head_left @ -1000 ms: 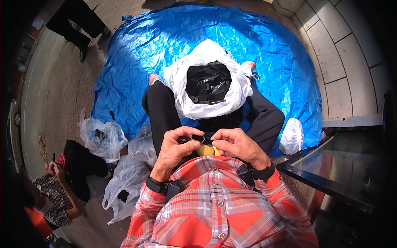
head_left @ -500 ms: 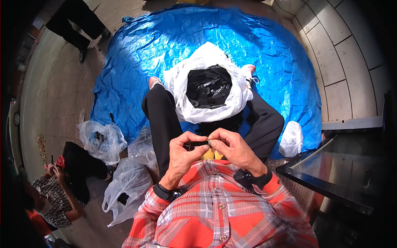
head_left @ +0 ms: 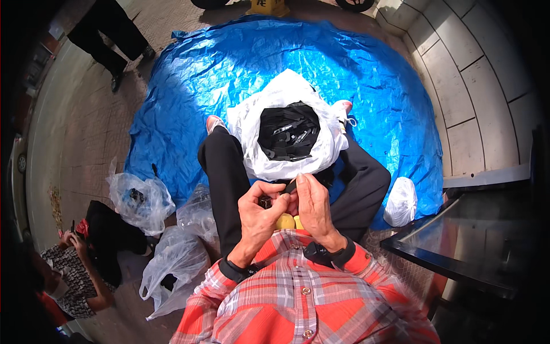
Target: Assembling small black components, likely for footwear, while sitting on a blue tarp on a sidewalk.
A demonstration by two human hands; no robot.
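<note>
My left hand point(head_left: 256, 211) is closed, its thumb and fingertips pinching a small black piece point(head_left: 291, 187). Another dark bit shows inside its curled fingers, too shaded to make out. My right hand point(head_left: 314, 207) meets it from the other side, fingers pressed together and pointing up against the same piece. Just beyond both hands stands a white plastic bag point(head_left: 238, 129) with its mouth rolled wide, holding a heap of flat black pieces point(head_left: 289, 131), some with shiny parts. Under my hands, rounded yellow things point(head_left: 285, 221) show near my lap.
A blue tarp point(head_left: 183, 92) lies beneath my legs. Clear bags point(head_left: 177, 258) sit at the left, a knotted white bag point(head_left: 401, 202) at the right beside a dark glossy tabletop point(head_left: 452, 258). One person point(head_left: 80, 269) sits at lower left; another's legs point(head_left: 109, 40) stand far left.
My right hand has turned more upright, its fingers now extended rather than curled in a pinch. The black piece shows higher between my hands. The view has shifted slightly, revealing more at the far edge.
</note>
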